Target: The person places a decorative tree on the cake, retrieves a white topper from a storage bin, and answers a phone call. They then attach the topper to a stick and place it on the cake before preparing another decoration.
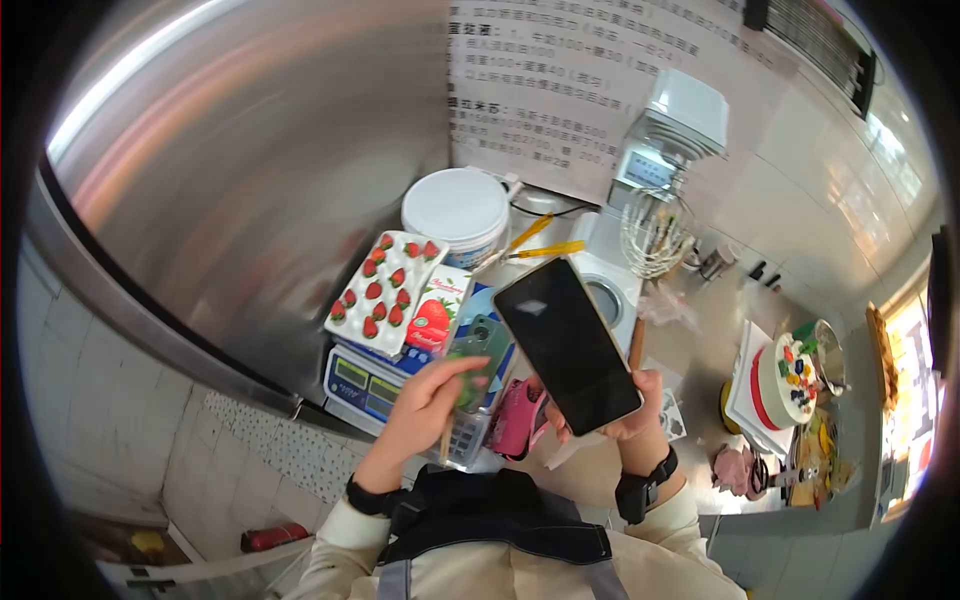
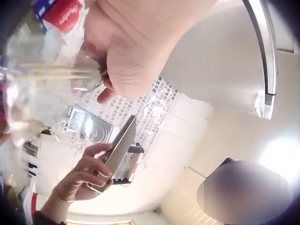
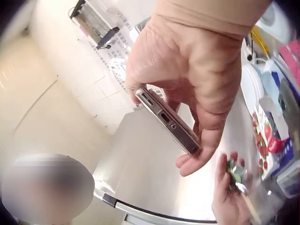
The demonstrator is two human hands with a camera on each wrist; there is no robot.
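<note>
My right hand [image 1: 640, 408] grips a smartphone [image 1: 570, 345] from below and along its sides; its dark screen faces up toward the head camera. In the right wrist view, the phone's bottom edge [image 3: 166, 121] shows between thumb and fingers. To the left, my left hand [image 1: 425, 400] pinches a clear plastic bag [image 3: 262, 201] with thin wooden sticks [image 2: 61, 71] and something green [image 3: 236, 173] in it. The left forefinger extends toward the phone, apart from the screen. Beyond the left hand lies a strawberry-printed box [image 1: 433, 318].
A white tray of strawberries [image 1: 350, 320] lies over a digital scale [image 1: 365, 380]. Behind stand a white bucket [image 1: 455, 205] and a stand mixer [image 1: 680, 120]. A decorated cake [image 1: 785, 385] is at right, a pink item [image 1: 518, 415] below the phone, a steel fridge [image 1: 270, 180] at left.
</note>
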